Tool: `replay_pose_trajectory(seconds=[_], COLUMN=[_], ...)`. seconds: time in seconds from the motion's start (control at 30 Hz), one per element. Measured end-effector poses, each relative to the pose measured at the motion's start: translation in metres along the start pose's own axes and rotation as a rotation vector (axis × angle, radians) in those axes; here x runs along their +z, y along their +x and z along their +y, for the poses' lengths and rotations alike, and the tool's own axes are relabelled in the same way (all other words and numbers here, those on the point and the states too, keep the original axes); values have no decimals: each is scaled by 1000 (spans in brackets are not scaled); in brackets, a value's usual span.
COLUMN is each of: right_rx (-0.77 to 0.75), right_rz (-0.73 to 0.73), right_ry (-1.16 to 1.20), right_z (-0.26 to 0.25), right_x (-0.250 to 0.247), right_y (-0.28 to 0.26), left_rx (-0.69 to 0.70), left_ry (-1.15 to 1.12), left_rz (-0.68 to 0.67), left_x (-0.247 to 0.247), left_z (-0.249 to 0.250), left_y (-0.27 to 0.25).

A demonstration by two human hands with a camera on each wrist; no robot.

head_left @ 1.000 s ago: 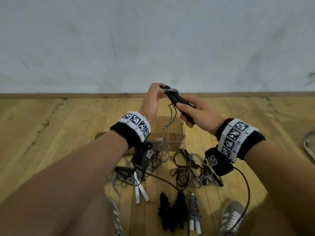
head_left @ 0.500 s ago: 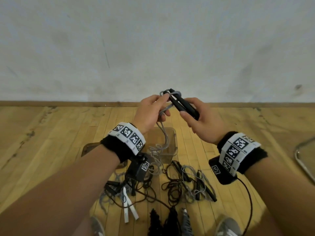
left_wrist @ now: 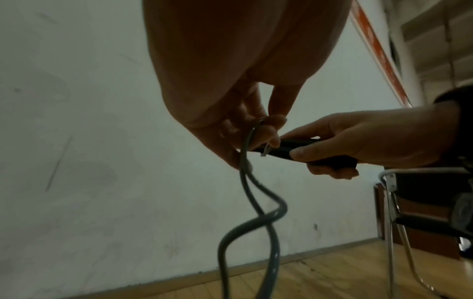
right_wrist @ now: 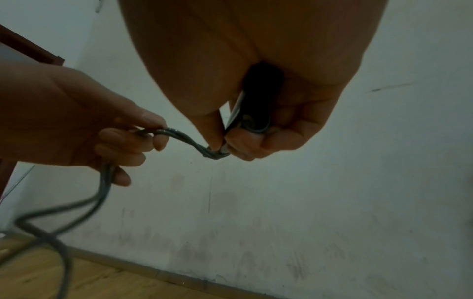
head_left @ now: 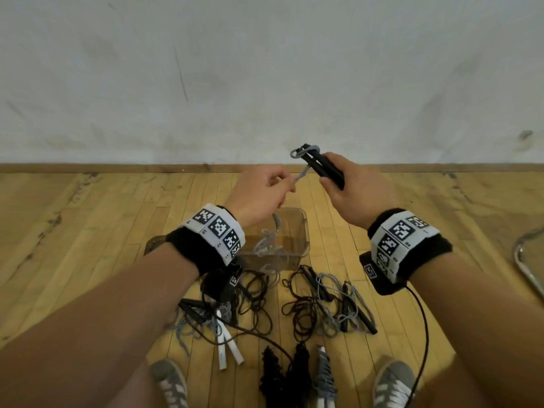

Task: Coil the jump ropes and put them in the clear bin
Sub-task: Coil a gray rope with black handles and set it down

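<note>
My right hand [head_left: 338, 179] grips the two black handles [head_left: 323, 169] of a jump rope, held side by side and tilted up to the left. Its grey rope [head_left: 304, 151] is looped once round the handle tips. My left hand [head_left: 273, 187] pinches the doubled grey rope [left_wrist: 245, 161] just left of the handles; the rope hangs down from it toward the clear bin [head_left: 303, 228] on the floor. In the right wrist view the rope [right_wrist: 179, 135] runs from my left hand [right_wrist: 133, 141] to the handle ends [right_wrist: 245, 121].
Loose black and grey jump ropes [head_left: 321, 301] lie tangled on the wooden floor in front of the bin, some with white handles [head_left: 226, 346]. Coiled ropes [head_left: 294, 375] lie between my shoes [head_left: 169, 381]. A metal chair leg [head_left: 527, 266] stands at the right. A white wall rises behind.
My left hand has left the handle tips and drawn back to the left with the rope, pulling the loop tighter round them. Both hands sit higher in the frame.
</note>
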State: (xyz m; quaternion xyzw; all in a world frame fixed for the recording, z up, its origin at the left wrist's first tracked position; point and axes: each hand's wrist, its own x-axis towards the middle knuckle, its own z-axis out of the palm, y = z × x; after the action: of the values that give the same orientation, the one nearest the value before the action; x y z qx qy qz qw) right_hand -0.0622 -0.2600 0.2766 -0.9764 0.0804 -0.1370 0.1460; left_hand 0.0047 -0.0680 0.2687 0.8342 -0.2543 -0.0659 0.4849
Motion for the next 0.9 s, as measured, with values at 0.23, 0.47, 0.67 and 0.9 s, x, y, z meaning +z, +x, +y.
replay_pose_trajectory(seconds=[0.23, 0.47, 0.67, 0.9], right_rx=[-139, -296, -238, -97], right_rz=[-145, -317, -286, -51], right_ry=[-82, 142, 567, 914], right_z=[0, 0, -2, -14], right_x=[-4, -8, -10, -7], right_y=[-3, -14, -22, -14], left_rx=[178, 189, -116, -222], left_ry=[269, 177, -577, -834], left_rz=[44, 7, -171, -117], left_x=[-8, -18, -31, 1], left_z=[4, -5, -8, 2], left_y=[4, 14, 19, 11])
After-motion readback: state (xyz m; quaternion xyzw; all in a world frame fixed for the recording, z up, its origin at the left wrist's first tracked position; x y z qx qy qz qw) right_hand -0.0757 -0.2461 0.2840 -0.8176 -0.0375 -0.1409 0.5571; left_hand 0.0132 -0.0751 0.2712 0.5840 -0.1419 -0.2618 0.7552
